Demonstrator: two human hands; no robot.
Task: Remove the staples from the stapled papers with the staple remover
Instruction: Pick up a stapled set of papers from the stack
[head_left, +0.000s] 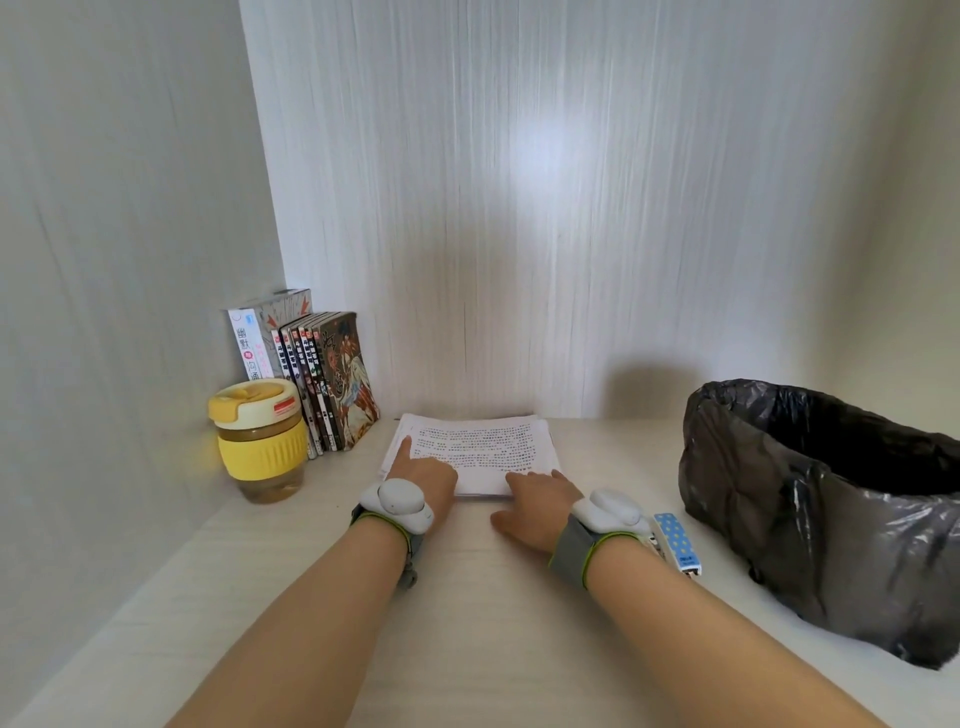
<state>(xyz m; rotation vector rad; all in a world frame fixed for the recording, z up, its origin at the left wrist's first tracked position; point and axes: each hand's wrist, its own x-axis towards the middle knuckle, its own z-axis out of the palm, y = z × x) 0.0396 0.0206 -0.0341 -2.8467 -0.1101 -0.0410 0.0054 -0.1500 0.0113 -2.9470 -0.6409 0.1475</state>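
A stack of printed white papers lies flat on the pale desk against the back wall. My left hand rests on the stack's left part, its index finger stretched out toward the top left corner. My right hand lies at the stack's near right corner, fingers on the paper's edge, thumb on the desk. Neither hand holds anything. A blue tool with white dots, likely the staple remover, lies on the desk just right of my right wrist, partly hidden by it. No staple can be made out.
A bin lined with a black bag stands at the right. A yellow-lidded cup and a row of upright books fill the back left corner beside the side wall. Bare desk lies in front of the papers.
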